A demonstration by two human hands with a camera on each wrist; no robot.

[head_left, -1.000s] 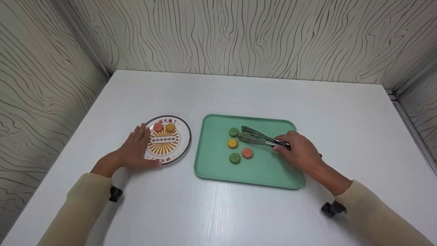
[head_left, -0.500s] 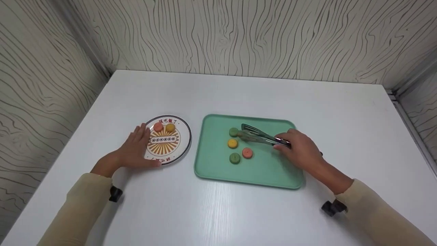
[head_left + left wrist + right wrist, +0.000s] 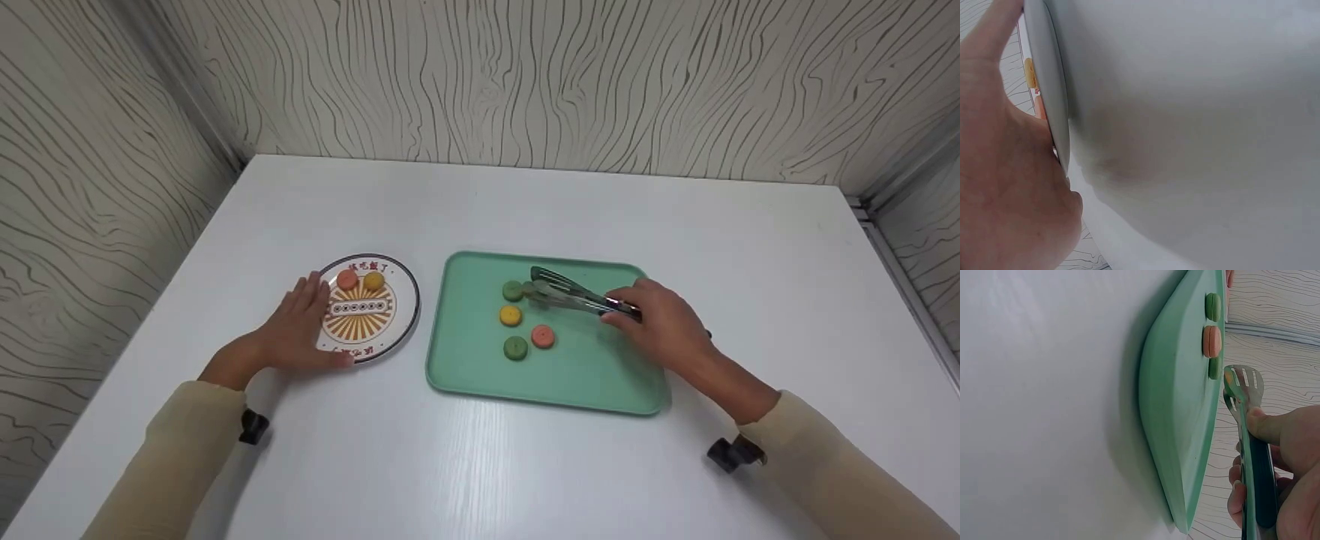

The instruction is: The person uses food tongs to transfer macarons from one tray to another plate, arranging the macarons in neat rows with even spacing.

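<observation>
In the head view my left hand (image 3: 300, 326) lies along the left rim of a white plate (image 3: 405, 300) with red print, fingers straight and thumb spread at its near edge. A pink macaron (image 3: 347, 280) and a yellow macaron (image 3: 373, 281) sit on this plate. My right hand (image 3: 660, 326) grips metal tongs (image 3: 574, 296) over a green tray (image 3: 592, 375). Their slotted tips stand apart, beside the far green macaron (image 3: 513, 291); whether they touch it I cannot tell. Also on the tray are a yellow macaron (image 3: 510, 316), a pink macaron (image 3: 543, 337) and a nearer green macaron (image 3: 515, 348).
A white table (image 3: 465, 465) carries the plate and, to its right, the tray with a low raised rim. Wood-grain patterned panels (image 3: 487, 82) stand behind the table and at its sides. Both sleeves have a black wrist device (image 3: 254, 426).
The tongs' tips have shifted slightly away from me, toward the tray's far edge. My right hand has risen a little with them. The left hand, plate and macarons have stayed in place.
</observation>
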